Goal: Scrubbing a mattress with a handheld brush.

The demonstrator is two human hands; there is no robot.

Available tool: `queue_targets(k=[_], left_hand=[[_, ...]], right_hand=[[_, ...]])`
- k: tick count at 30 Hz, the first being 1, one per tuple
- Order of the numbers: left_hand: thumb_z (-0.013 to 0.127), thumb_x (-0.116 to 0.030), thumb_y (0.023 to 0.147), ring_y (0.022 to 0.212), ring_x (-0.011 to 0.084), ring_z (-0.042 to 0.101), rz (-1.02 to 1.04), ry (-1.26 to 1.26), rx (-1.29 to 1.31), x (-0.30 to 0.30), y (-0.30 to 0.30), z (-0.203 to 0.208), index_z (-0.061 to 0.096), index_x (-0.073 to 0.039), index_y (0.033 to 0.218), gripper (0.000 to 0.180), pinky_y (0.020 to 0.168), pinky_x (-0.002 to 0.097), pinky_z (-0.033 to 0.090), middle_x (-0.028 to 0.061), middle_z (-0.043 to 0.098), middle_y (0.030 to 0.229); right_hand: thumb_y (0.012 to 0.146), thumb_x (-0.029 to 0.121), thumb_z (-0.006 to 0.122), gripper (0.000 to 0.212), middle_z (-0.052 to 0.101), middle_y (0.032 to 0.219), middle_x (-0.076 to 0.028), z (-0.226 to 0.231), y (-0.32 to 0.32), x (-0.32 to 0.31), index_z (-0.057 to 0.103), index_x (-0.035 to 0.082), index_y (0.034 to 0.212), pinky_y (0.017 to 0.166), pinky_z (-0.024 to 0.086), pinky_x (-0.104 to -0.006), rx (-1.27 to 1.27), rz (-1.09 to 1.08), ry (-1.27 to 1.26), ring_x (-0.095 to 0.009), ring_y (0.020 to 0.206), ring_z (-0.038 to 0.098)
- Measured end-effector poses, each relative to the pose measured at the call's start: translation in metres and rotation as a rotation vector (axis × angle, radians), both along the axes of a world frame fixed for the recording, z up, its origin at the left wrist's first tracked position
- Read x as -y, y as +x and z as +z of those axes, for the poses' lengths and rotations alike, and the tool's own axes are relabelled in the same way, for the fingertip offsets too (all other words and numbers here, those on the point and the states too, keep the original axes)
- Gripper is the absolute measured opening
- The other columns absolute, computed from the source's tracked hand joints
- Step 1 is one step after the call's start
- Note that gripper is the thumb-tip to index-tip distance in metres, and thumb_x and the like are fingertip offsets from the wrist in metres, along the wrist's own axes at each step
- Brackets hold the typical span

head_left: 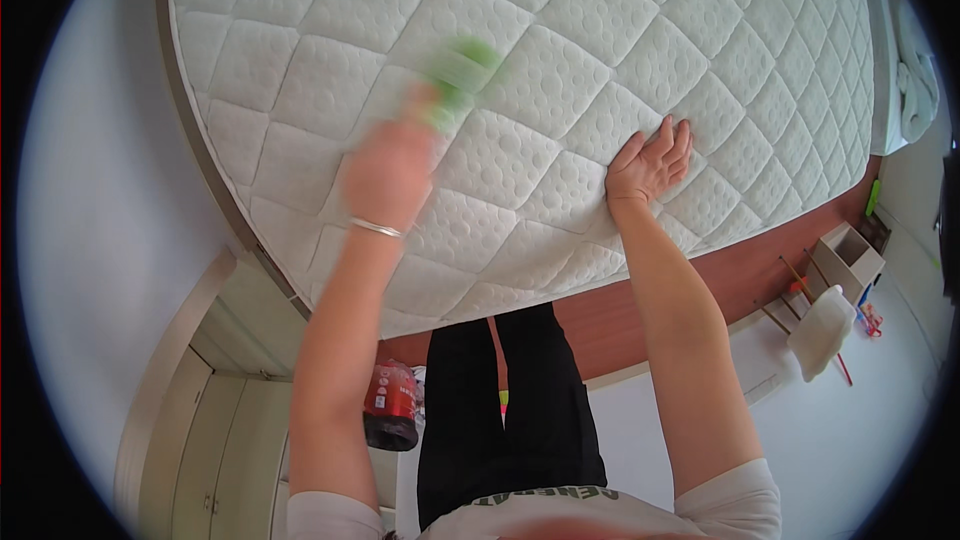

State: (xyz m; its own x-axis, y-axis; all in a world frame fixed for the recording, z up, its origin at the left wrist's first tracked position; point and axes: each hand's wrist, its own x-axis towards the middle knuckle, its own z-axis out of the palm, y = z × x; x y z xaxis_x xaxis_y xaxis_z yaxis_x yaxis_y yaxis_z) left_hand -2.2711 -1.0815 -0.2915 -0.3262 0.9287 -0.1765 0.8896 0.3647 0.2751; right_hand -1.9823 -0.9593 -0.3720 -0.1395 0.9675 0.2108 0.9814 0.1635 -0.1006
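A white quilted mattress spreads out in front of me. My left hand, with a silver bracelet at the wrist, is closed around a green brush, which is over the mattress left of the middle. Motion smears both, so the brush's exact shape and whether it touches the fabric are hard to make out. Farther right, my right hand rests palm down on the mattress near its front edge, fingers spread and holding nothing.
Along the left runs a grey bed edge beside a pale wall. Light cabinets stand at the lower left. By my legs is a red and black package. A white chair and a small open box shelf stand at right.
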Motion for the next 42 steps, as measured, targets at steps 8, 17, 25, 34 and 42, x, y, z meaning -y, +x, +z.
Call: queue_targets(k=[8, 17, 25, 34, 42], left_hand=[[0.058, -0.022, 0.086, 0.065, 0.0287, 0.061, -0.306, -0.234, 0.328, 0.014, 0.052, 0.010, 0.050, -0.020, 0.133, 0.048, 0.056, 0.0424, 0.048, 0.0100, 0.061, 0.075], [0.057, -0.024, 0.089, 0.066, 0.0314, 0.060, 0.167, 0.003, 0.175, 0.049, -0.006, 0.006, 0.054, -0.013, 0.131, 0.044, 0.059, 0.0430, 0.048, 0.0127, 0.064, 0.078], [0.054, -0.024, 0.091, 0.068, 0.0363, 0.061, 0.630, 0.085, 0.088, 0.064, -0.090, 0.015, 0.050, -0.013, 0.134, 0.044, 0.061, 0.0451, 0.049, 0.0165, 0.064, 0.078], [0.056, -0.025, 0.087, 0.063, 0.0326, 0.059, 0.661, 0.052, -0.069, 0.151, -0.126, 0.013, 0.050, -0.020, 0.134, 0.047, 0.057, 0.0458, 0.048, 0.0110, 0.059, 0.071], [0.055, -0.022, 0.087, 0.069, 0.0313, 0.062, 0.132, -0.201, 0.036, 0.127, -0.087, 0.033, 0.061, -0.015, 0.114, 0.029, 0.059, 0.0448, 0.048, 0.0117, 0.062, 0.074]], right_hand=[[0.086, 0.029, 0.048, 0.055, 0.028, 0.145, -0.015, -0.006, -0.006, 0.008, 0.034, 0.007, 0.135, 0.109, 0.014, -0.0501, -0.018, -0.002, -0.013, -0.036, 0.136, 0.021], [0.088, 0.031, 0.046, 0.055, 0.029, 0.146, -0.016, -0.008, -0.005, 0.005, 0.036, 0.006, 0.136, 0.109, 0.016, -0.0500, 0.022, 0.002, 0.019, -0.036, 0.136, 0.023], [0.092, 0.034, 0.040, 0.052, 0.029, 0.147, -0.014, -0.013, -0.004, 0.009, 0.034, 0.009, 0.138, 0.108, 0.018, -0.0487, 0.056, 0.004, 0.051, -0.035, 0.135, 0.025], [0.095, 0.038, 0.036, 0.051, 0.031, 0.145, -0.015, -0.012, -0.008, 0.010, 0.036, 0.008, 0.136, 0.107, 0.020, -0.0492, 0.030, 0.028, 0.066, -0.035, 0.134, 0.027], [0.096, 0.039, 0.034, 0.050, 0.032, 0.146, -0.013, -0.015, 0.004, 0.003, 0.037, 0.009, 0.136, 0.105, 0.023, -0.0470, 0.069, 0.032, 0.102, -0.031, 0.134, 0.029]])
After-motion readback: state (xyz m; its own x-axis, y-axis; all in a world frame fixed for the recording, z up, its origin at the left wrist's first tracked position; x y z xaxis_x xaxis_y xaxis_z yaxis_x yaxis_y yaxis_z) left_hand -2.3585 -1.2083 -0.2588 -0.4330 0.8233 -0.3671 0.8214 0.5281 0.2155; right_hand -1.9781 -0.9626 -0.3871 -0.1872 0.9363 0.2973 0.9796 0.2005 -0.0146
